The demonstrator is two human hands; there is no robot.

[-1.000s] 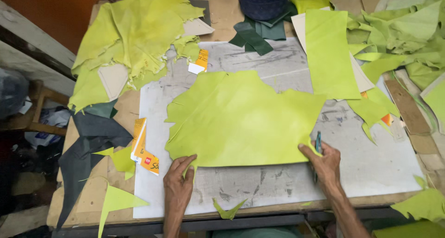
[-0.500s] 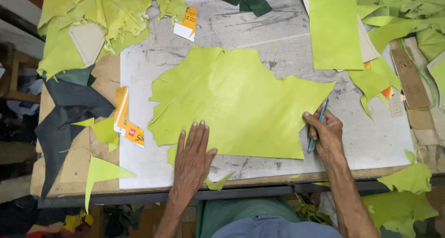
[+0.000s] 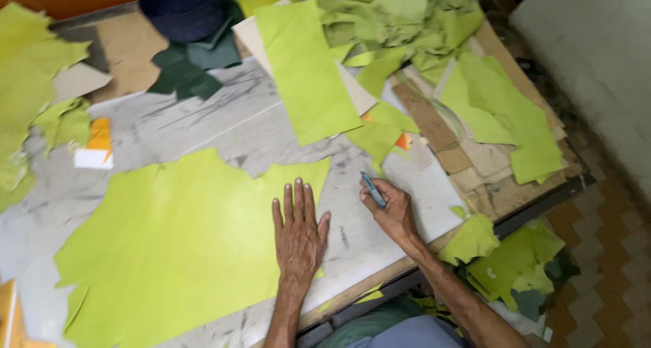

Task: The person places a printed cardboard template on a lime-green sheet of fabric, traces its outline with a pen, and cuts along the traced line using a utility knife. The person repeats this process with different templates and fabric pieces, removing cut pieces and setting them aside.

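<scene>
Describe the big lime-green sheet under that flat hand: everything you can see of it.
The sheet is a large, irregular lime-green piece, seemingly leather, with ragged, notched edges. It lies flat and smooth on the scuffed grey board, reaching toward the near table edge. The left hand presses palm-down on its right edge, fingers spread. The right hand, holding a small teal tool, rests beside it on the board, not touching it.

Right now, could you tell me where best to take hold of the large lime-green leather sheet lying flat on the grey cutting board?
Probably pinch the large lime-green leather sheet at its free upper right corner, coming from the right; the left hand presses flat there.
</scene>
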